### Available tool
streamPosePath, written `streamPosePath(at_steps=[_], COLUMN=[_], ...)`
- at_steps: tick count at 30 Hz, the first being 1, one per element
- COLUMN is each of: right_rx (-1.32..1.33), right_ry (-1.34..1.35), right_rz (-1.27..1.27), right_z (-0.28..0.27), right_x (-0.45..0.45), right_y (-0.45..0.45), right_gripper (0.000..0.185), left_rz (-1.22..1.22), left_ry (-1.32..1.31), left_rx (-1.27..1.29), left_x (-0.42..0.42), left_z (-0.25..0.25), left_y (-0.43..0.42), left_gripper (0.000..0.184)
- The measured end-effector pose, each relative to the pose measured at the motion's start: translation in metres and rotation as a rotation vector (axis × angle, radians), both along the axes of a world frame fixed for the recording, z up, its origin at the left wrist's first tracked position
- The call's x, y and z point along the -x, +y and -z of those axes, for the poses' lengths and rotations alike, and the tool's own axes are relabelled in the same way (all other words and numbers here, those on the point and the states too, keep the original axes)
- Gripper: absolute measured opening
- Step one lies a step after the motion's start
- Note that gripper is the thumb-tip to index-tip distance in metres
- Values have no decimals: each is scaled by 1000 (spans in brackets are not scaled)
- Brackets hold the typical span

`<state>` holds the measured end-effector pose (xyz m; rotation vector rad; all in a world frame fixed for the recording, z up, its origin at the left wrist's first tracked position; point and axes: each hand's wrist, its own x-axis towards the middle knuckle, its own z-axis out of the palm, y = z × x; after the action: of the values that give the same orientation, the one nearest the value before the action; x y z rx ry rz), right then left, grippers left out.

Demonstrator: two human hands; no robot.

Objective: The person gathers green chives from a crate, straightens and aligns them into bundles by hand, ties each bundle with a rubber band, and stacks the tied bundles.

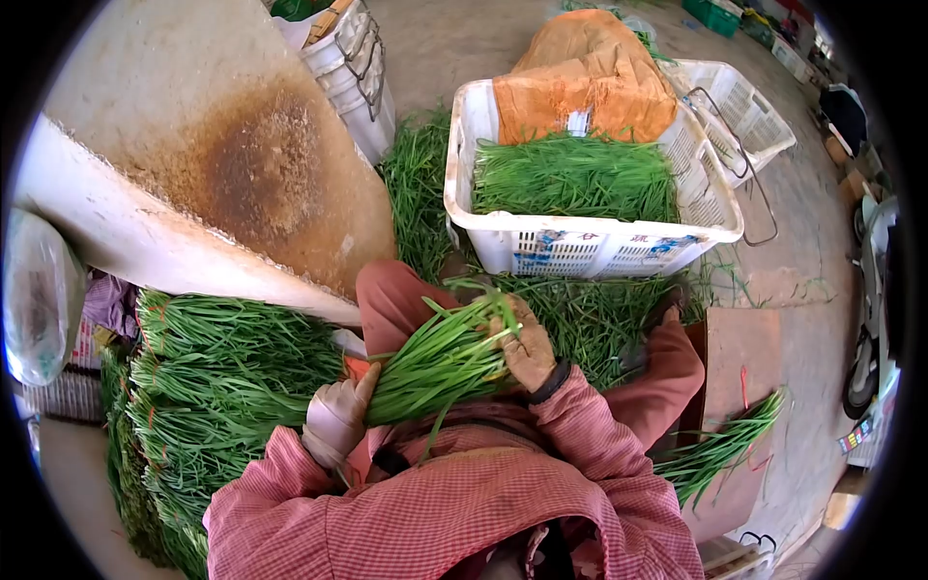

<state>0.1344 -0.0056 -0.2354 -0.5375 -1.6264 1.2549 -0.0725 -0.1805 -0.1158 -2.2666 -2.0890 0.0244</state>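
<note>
A loose bunch of garlic chives (pixel 425 362) lies across my lap between both hands, its long green leaves slanting up to the right. My left hand (pixel 336 416), in a pale glove, grips the lower left end of the bunch. At the upper right end, my right hand (pixel 527 348), in a worn brownish glove, has its fingers closed on the leaves; some fingertips are hidden among them. Left of me is a tall stack of chive bundles (pixel 222 387) tied with red bands. One more bunch (pixel 725 449) rests on cardboard at my right.
In front stands a white plastic crate (pixel 599 232) holding chives, with an orange sack (pixel 590 72) over its far side. Loose chives (pixel 580 314) cover the floor around my feet. A rust-stained white slab (pixel 251 164) rises at the left. Another white crate (pixel 744 111) stands behind.
</note>
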Motion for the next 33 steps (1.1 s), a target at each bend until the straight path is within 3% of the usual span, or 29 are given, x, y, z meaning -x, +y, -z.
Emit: streamPosePath(at_steps=[1, 3, 5, 7, 8, 9, 11, 12, 13, 14, 16, 18, 20, 21, 22, 24, 25, 26, 28, 30, 33], right_rx=[475, 822, 365, -101, -81, -418, -574, -515, -262, -16, 537, 836, 1129, 1279, 1355, 1153, 975, 807, 200, -360, -405], right_ry=[381, 754, -1, -1403, -1375, -1016, -592, -433, -316, -400, -759, -686, -357, -187, 95, 221, 72, -36, 24, -396, -629], right_rz=[-130, 56, 570, 780, 673, 570, 152, -258, -617, -939, -1383, -1119, -919, -623, -557, -110, 139, 199, 237, 313, 255], right_z=[-22, -7, -17, -27, -37, -45, -112, -120, -107, -87, -45, -17, 20, 2, 12, -1, -23, -37, -71, -100, -76], right_x=[-7, -27, -66, -92, -94, -93, -47, -27, -9, 1, 19, 1, -16, -21, -28, -49, -53, -61, -45, -34, -7], right_y=[-8, 23, 47, 57, 59, 63, 52, 57, 55, 61, 72, 58, 46, 35, 38, 45, 44, 39, 11, -9, -31], right_gripper=[17, 20, 35, 80, 97, 95, 83, 70, 61, 63, 70, 72, 69, 51, 35, 27, 29, 18, 16, 20, 14], left_rz=[4, 2, 4, 6, 37, 70, 117, 159, 142, 158, -84, -136, -212, -286, -292, -401, -407, -409, -398, -391, -467], left_ry=[-4, -12, -33, -53, -111, -172, -261, -342, -396, -389, -656, -760, -904, -1070, -1073, -1348, -1340, -1342, -1304, -1248, -1247], left_rx=[10, 28, 48, 64, 78, 97, 170, 226, 310, 318, 403, 469, 675, 716, 722, 593, 571, 568, 486, 485, 417], left_x=[2, 6, 11, 17, 19, 21, 24, 25, 22, 22, 26, 39, 48, 55, 50, 29, 21, 21, 22, 12, 7], left_z=[0, -1, -2, -3, -4, -5, -9, -13, -19, -19, -15, 0, 20, 43, 44, 41, 34, 40, 59, 48, 51], left_y=[1, 1, -1, -2, 1, 4, 12, 18, 23, 23, 14, 1, -20, -33, -37, -34, -31, -35, -46, -42, -44], left_gripper=[54, 54, 54, 54, 56, 58, 61, 64, 65, 65, 55, 56, 61, 66, 66, 61, 59, 59, 58, 57, 58])
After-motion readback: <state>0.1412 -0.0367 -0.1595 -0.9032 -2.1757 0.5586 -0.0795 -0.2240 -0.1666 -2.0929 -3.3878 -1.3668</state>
